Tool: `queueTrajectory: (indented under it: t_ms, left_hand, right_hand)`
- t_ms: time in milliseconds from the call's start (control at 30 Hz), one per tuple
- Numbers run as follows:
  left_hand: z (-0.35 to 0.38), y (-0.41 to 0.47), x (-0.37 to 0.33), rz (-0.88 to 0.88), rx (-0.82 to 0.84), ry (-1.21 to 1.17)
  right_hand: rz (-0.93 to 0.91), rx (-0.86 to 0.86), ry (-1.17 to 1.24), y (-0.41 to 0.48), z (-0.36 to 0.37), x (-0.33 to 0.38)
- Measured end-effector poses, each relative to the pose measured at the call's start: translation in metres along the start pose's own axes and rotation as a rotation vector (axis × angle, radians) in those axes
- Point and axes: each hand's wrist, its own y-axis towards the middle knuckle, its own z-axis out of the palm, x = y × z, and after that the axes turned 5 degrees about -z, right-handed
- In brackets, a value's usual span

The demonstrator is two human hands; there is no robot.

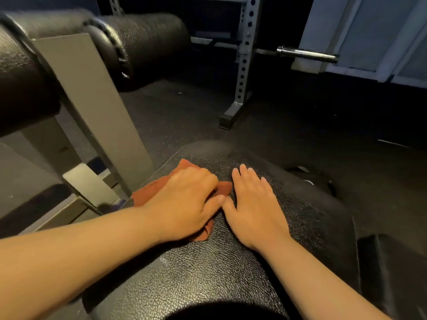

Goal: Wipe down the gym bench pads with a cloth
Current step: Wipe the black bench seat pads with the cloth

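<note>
Orange cloth [149, 192] in left hand [184, 200] on black pad [208, 269]

Left hand [184, 204] and right hand [254, 204]: both bare, slender build. Left forearm [80, 250] and right forearm [323, 278] bare right to the frame edge, smooth. Fingernails [221, 199] short, rounded, plain. Wrists narrow.
</note>
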Motion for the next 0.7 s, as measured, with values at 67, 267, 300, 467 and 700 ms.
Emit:
queueTrajectory:
  t_ms: [67, 267, 300, 467, 700]
  left_hand:
    - [0.006, -0.005, 0.012, -0.004, 0.063, -0.176]
    - [0.012, 0.048, 0.049, -0.255, -0.052, -0.09]
    - [0.014, 0.056, 0.048, -0.334, -0.059, -0.076]
    - [0.022, 0.013, 0.014, -0.118, 0.047, -0.198]
    - [0.0, 0.049, 0.041, -0.269, 0.124, 0.114]
  right_hand:
    - [-0.004, 0.001, 0.023, 0.0, -0.001, 0.001]
    - [0.015, 0.006, 0.023, 0.001, 0.0, -0.001]
    - [0.018, 0.002, 0.03, 0.001, 0.0, -0.001]
    - [0.018, -0.011, 0.104, 0.0, -0.001, -0.001]
    - [0.023, -0.008, 0.073, 0.002, -0.001, 0.0]
